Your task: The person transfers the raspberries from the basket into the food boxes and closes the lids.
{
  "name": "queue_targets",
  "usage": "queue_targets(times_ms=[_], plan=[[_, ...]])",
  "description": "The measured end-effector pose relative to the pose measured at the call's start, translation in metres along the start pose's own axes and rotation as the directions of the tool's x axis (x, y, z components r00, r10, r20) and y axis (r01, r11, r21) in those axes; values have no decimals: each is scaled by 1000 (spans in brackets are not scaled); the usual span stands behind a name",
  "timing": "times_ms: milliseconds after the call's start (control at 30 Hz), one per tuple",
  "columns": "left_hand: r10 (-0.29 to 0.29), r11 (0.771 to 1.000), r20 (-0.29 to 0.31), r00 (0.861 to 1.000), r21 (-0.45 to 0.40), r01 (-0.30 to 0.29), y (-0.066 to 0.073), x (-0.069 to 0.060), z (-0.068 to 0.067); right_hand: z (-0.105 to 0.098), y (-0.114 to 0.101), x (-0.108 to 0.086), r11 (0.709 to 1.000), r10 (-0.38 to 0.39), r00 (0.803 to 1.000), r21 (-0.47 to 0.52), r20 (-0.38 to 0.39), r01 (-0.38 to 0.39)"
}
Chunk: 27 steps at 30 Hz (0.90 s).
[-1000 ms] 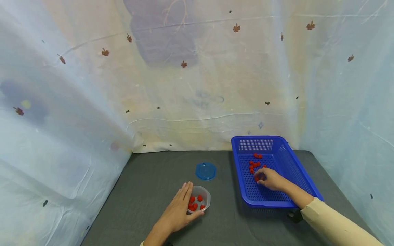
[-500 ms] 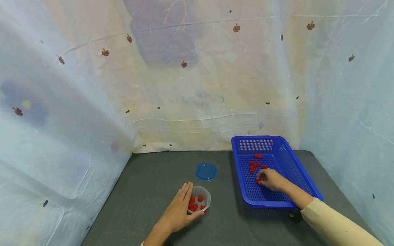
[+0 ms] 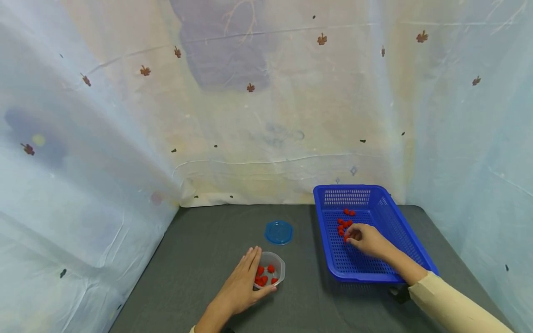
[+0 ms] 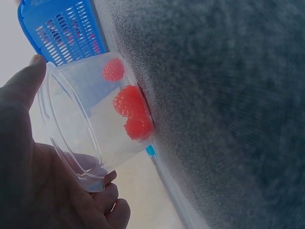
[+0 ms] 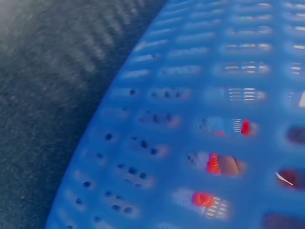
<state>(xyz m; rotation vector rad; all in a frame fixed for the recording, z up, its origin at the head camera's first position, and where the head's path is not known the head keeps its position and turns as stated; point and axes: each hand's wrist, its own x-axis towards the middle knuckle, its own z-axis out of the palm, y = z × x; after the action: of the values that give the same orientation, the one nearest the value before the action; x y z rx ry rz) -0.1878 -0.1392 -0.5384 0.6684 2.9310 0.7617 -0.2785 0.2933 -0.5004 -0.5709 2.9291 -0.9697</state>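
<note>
The left hand (image 3: 237,286) rests around a clear container (image 3: 281,269), thumb at its near rim and fingers along the left side; several raspberries (image 3: 270,268) lie inside. The left wrist view shows the hand (image 4: 52,186) holding the container (image 4: 97,102) with raspberries (image 4: 128,101) at its bottom. Inside the blue basket (image 3: 393,226), the right hand (image 3: 368,240) has curled fingers pinching a raspberry (image 3: 345,238), partly hidden by the fingertips. In the right wrist view, the basket wall covers most of the hand, with red raspberries (image 5: 203,199) visible through its slots.
A round blue lid (image 3: 279,232) lies on the grey table (image 3: 200,245) behind the container. More raspberries (image 3: 344,224) lie in the basket just beyond the right hand. Patterned curtains (image 3: 291,115) stand behind the table and at both sides.
My right hand has closed on a raspberry and shifted slightly away from me with it, toward the other raspberries in the basket. The left hand and container have stayed put.
</note>
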Motion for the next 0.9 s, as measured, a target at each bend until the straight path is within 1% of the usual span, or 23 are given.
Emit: queue_targets(times_ms=[167,400,733,900], plan=[[-14,1000,9,1000,-2,15,0,1,1,-5,-6,-2,1000,-1,998,9,-62,1],[-14,1000,11,1000,3,14,0,1,2,-10,-14,-4,1000,-2,995,20,-95,4],[-15,1000,12,1000,-1,15,-1,1,3,-10,-31,-6,996,-62,988,54,-143,71],[7,1000,-8,1000,-7,-7,-1,0,2,-9,-42,-7,991,-94,982,75,-162,107]])
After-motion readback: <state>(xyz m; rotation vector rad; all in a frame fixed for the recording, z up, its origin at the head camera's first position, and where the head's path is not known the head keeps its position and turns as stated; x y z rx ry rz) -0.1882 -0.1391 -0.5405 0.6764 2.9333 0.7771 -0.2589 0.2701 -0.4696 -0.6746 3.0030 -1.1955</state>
